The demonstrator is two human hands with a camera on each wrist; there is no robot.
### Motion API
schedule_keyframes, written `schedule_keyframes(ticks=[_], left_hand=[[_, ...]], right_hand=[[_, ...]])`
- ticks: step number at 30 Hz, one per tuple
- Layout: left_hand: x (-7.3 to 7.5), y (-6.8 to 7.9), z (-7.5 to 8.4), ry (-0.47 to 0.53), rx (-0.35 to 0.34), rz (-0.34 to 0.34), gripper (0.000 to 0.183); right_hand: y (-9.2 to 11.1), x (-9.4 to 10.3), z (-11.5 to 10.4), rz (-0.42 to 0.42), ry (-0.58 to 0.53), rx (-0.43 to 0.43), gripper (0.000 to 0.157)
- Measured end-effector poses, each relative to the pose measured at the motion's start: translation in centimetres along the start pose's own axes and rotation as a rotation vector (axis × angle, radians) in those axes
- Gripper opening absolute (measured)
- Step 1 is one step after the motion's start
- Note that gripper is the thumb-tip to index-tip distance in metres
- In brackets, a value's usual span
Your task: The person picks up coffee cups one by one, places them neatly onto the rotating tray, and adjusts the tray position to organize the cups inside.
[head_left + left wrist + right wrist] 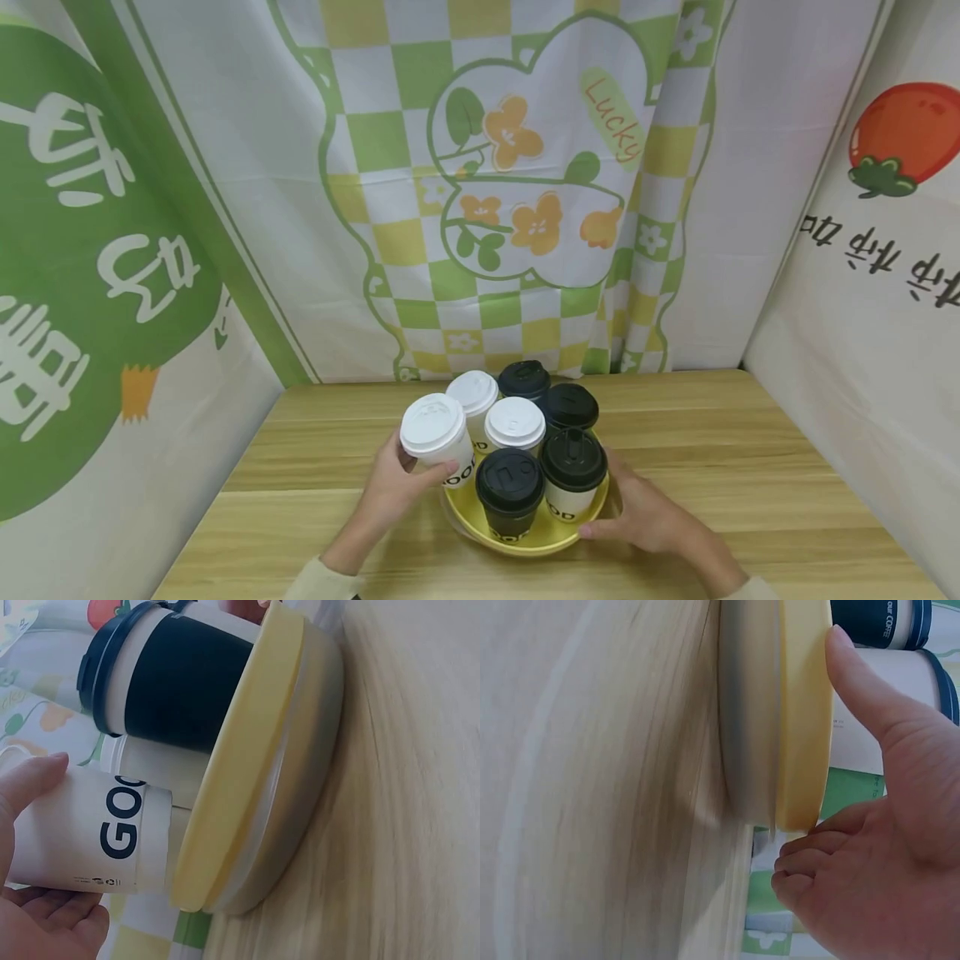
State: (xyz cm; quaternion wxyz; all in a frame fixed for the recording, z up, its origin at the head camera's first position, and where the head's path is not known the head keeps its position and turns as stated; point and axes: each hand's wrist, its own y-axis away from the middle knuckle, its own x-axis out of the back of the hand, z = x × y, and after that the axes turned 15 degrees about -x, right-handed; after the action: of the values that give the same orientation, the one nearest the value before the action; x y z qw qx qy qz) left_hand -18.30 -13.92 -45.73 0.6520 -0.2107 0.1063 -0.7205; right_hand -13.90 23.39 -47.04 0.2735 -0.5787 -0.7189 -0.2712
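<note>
My left hand (393, 483) grips a white paper cup (75, 825) with a white lid (432, 425), thumb on one side and fingers round the other. In the left wrist view its base shows just above the rim of a round yellow tray (240, 761). My right hand (637, 508) touches the tray's right edge, its thumb straight against the rim (804, 712) and its fingers farther along the side. On the tray stand two more white-lidded cups (515, 422) and several black-lidded ones; a dark cup (510, 492) is at the front, a white-bodied one (572, 471) beside my right hand.
The tray stands on a wooden table (712, 467). Behind the table hangs a green and yellow checked cloth (420, 242). Printed white panels close in the left side (247, 350) and the right side (825, 333).
</note>
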Motion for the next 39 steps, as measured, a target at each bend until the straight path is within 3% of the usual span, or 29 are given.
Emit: schedule_keyframes(ticks=[17, 26, 39], left_hand=[[-1.6, -0.2, -1.3, 0.058, -0.020, -0.052, 0.090], [-2.2, -0.2, -2.5, 0.040, -0.037, -0.038, 0.088], [-2.5, -0.1, -3.1, 0.033, -0.045, -0.054, 0.090]], right_hand=[[1.1, -0.9, -1.0, 0.009, -0.046, -0.145, 0.138], [1.3, -1.5, -1.4, 0.048, -0.074, -0.123, 0.131], [1.4, -1.4, -1.5, 0.020, -0.059, -0.176, 0.138]])
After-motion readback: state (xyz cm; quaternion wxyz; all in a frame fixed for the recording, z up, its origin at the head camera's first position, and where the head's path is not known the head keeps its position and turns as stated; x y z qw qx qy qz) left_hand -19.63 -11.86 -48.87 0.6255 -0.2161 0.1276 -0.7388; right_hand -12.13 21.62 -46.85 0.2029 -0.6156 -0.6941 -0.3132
